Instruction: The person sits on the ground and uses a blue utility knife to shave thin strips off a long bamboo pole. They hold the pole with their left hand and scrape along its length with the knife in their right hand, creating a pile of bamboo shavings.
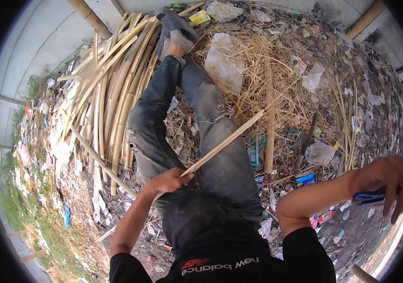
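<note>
My left hand [169,180] is closed around a split bamboo strip [230,139]. The strip slants across my lap, its far end pointing up and to the right over my thigh. My right arm reaches out to the right, away from the strip. There my right hand [384,181] curls around a dark blue object with a pale edge [370,198]; the fingers cover part of it, so its kind cannot be made out. Close to my left wrist, a longer bamboo pole [102,162] runs up and to the left.
Beyond my left leg lies a pile of split bamboo lengths [116,108]. Straw-like shavings [267,70] cover the ground right of my outstretched legs [211,118]. Plastic litter [319,153] and a dark stick [306,144] lie nearby. Pale wall panels [41,47] stand behind.
</note>
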